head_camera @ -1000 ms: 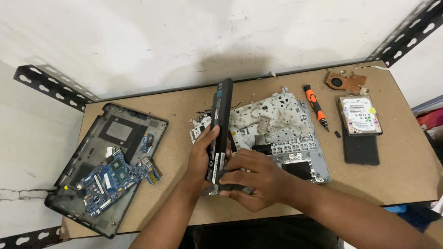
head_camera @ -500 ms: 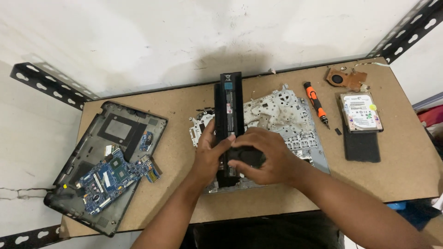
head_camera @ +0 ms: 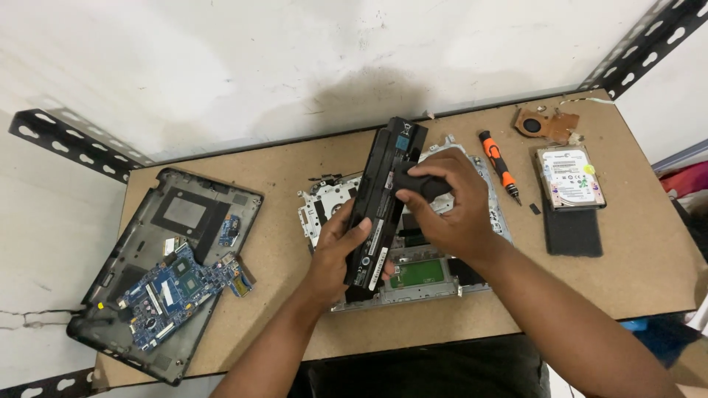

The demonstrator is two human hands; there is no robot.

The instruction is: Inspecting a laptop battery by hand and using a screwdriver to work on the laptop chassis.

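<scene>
Black laptop battery pack (head_camera: 383, 199) up off table, held over stripped silver palmrest frame (head_camera: 413, 276). Left hand (head_camera: 338, 250) closed round its lower half; right hand (head_camera: 446, 206) clamped on its upper middle. Teardown looks well along: motherboard (head_camera: 173, 287) sits loose in base shell (head_camera: 173, 221), hard drive (head_camera: 570, 177), fan (head_camera: 542, 124), screwdriver (head_camera: 499, 165) laid aside. Long axis runs near-to-far, far end tipped slightly right.

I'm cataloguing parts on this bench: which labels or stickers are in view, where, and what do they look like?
Hard drive label: far right, white rectangle with small yellow sticker.
Battery label: narrow white strips on the long black battery held in both hands, near the left hand.
Base cover sticker: left, small and pale.
</scene>
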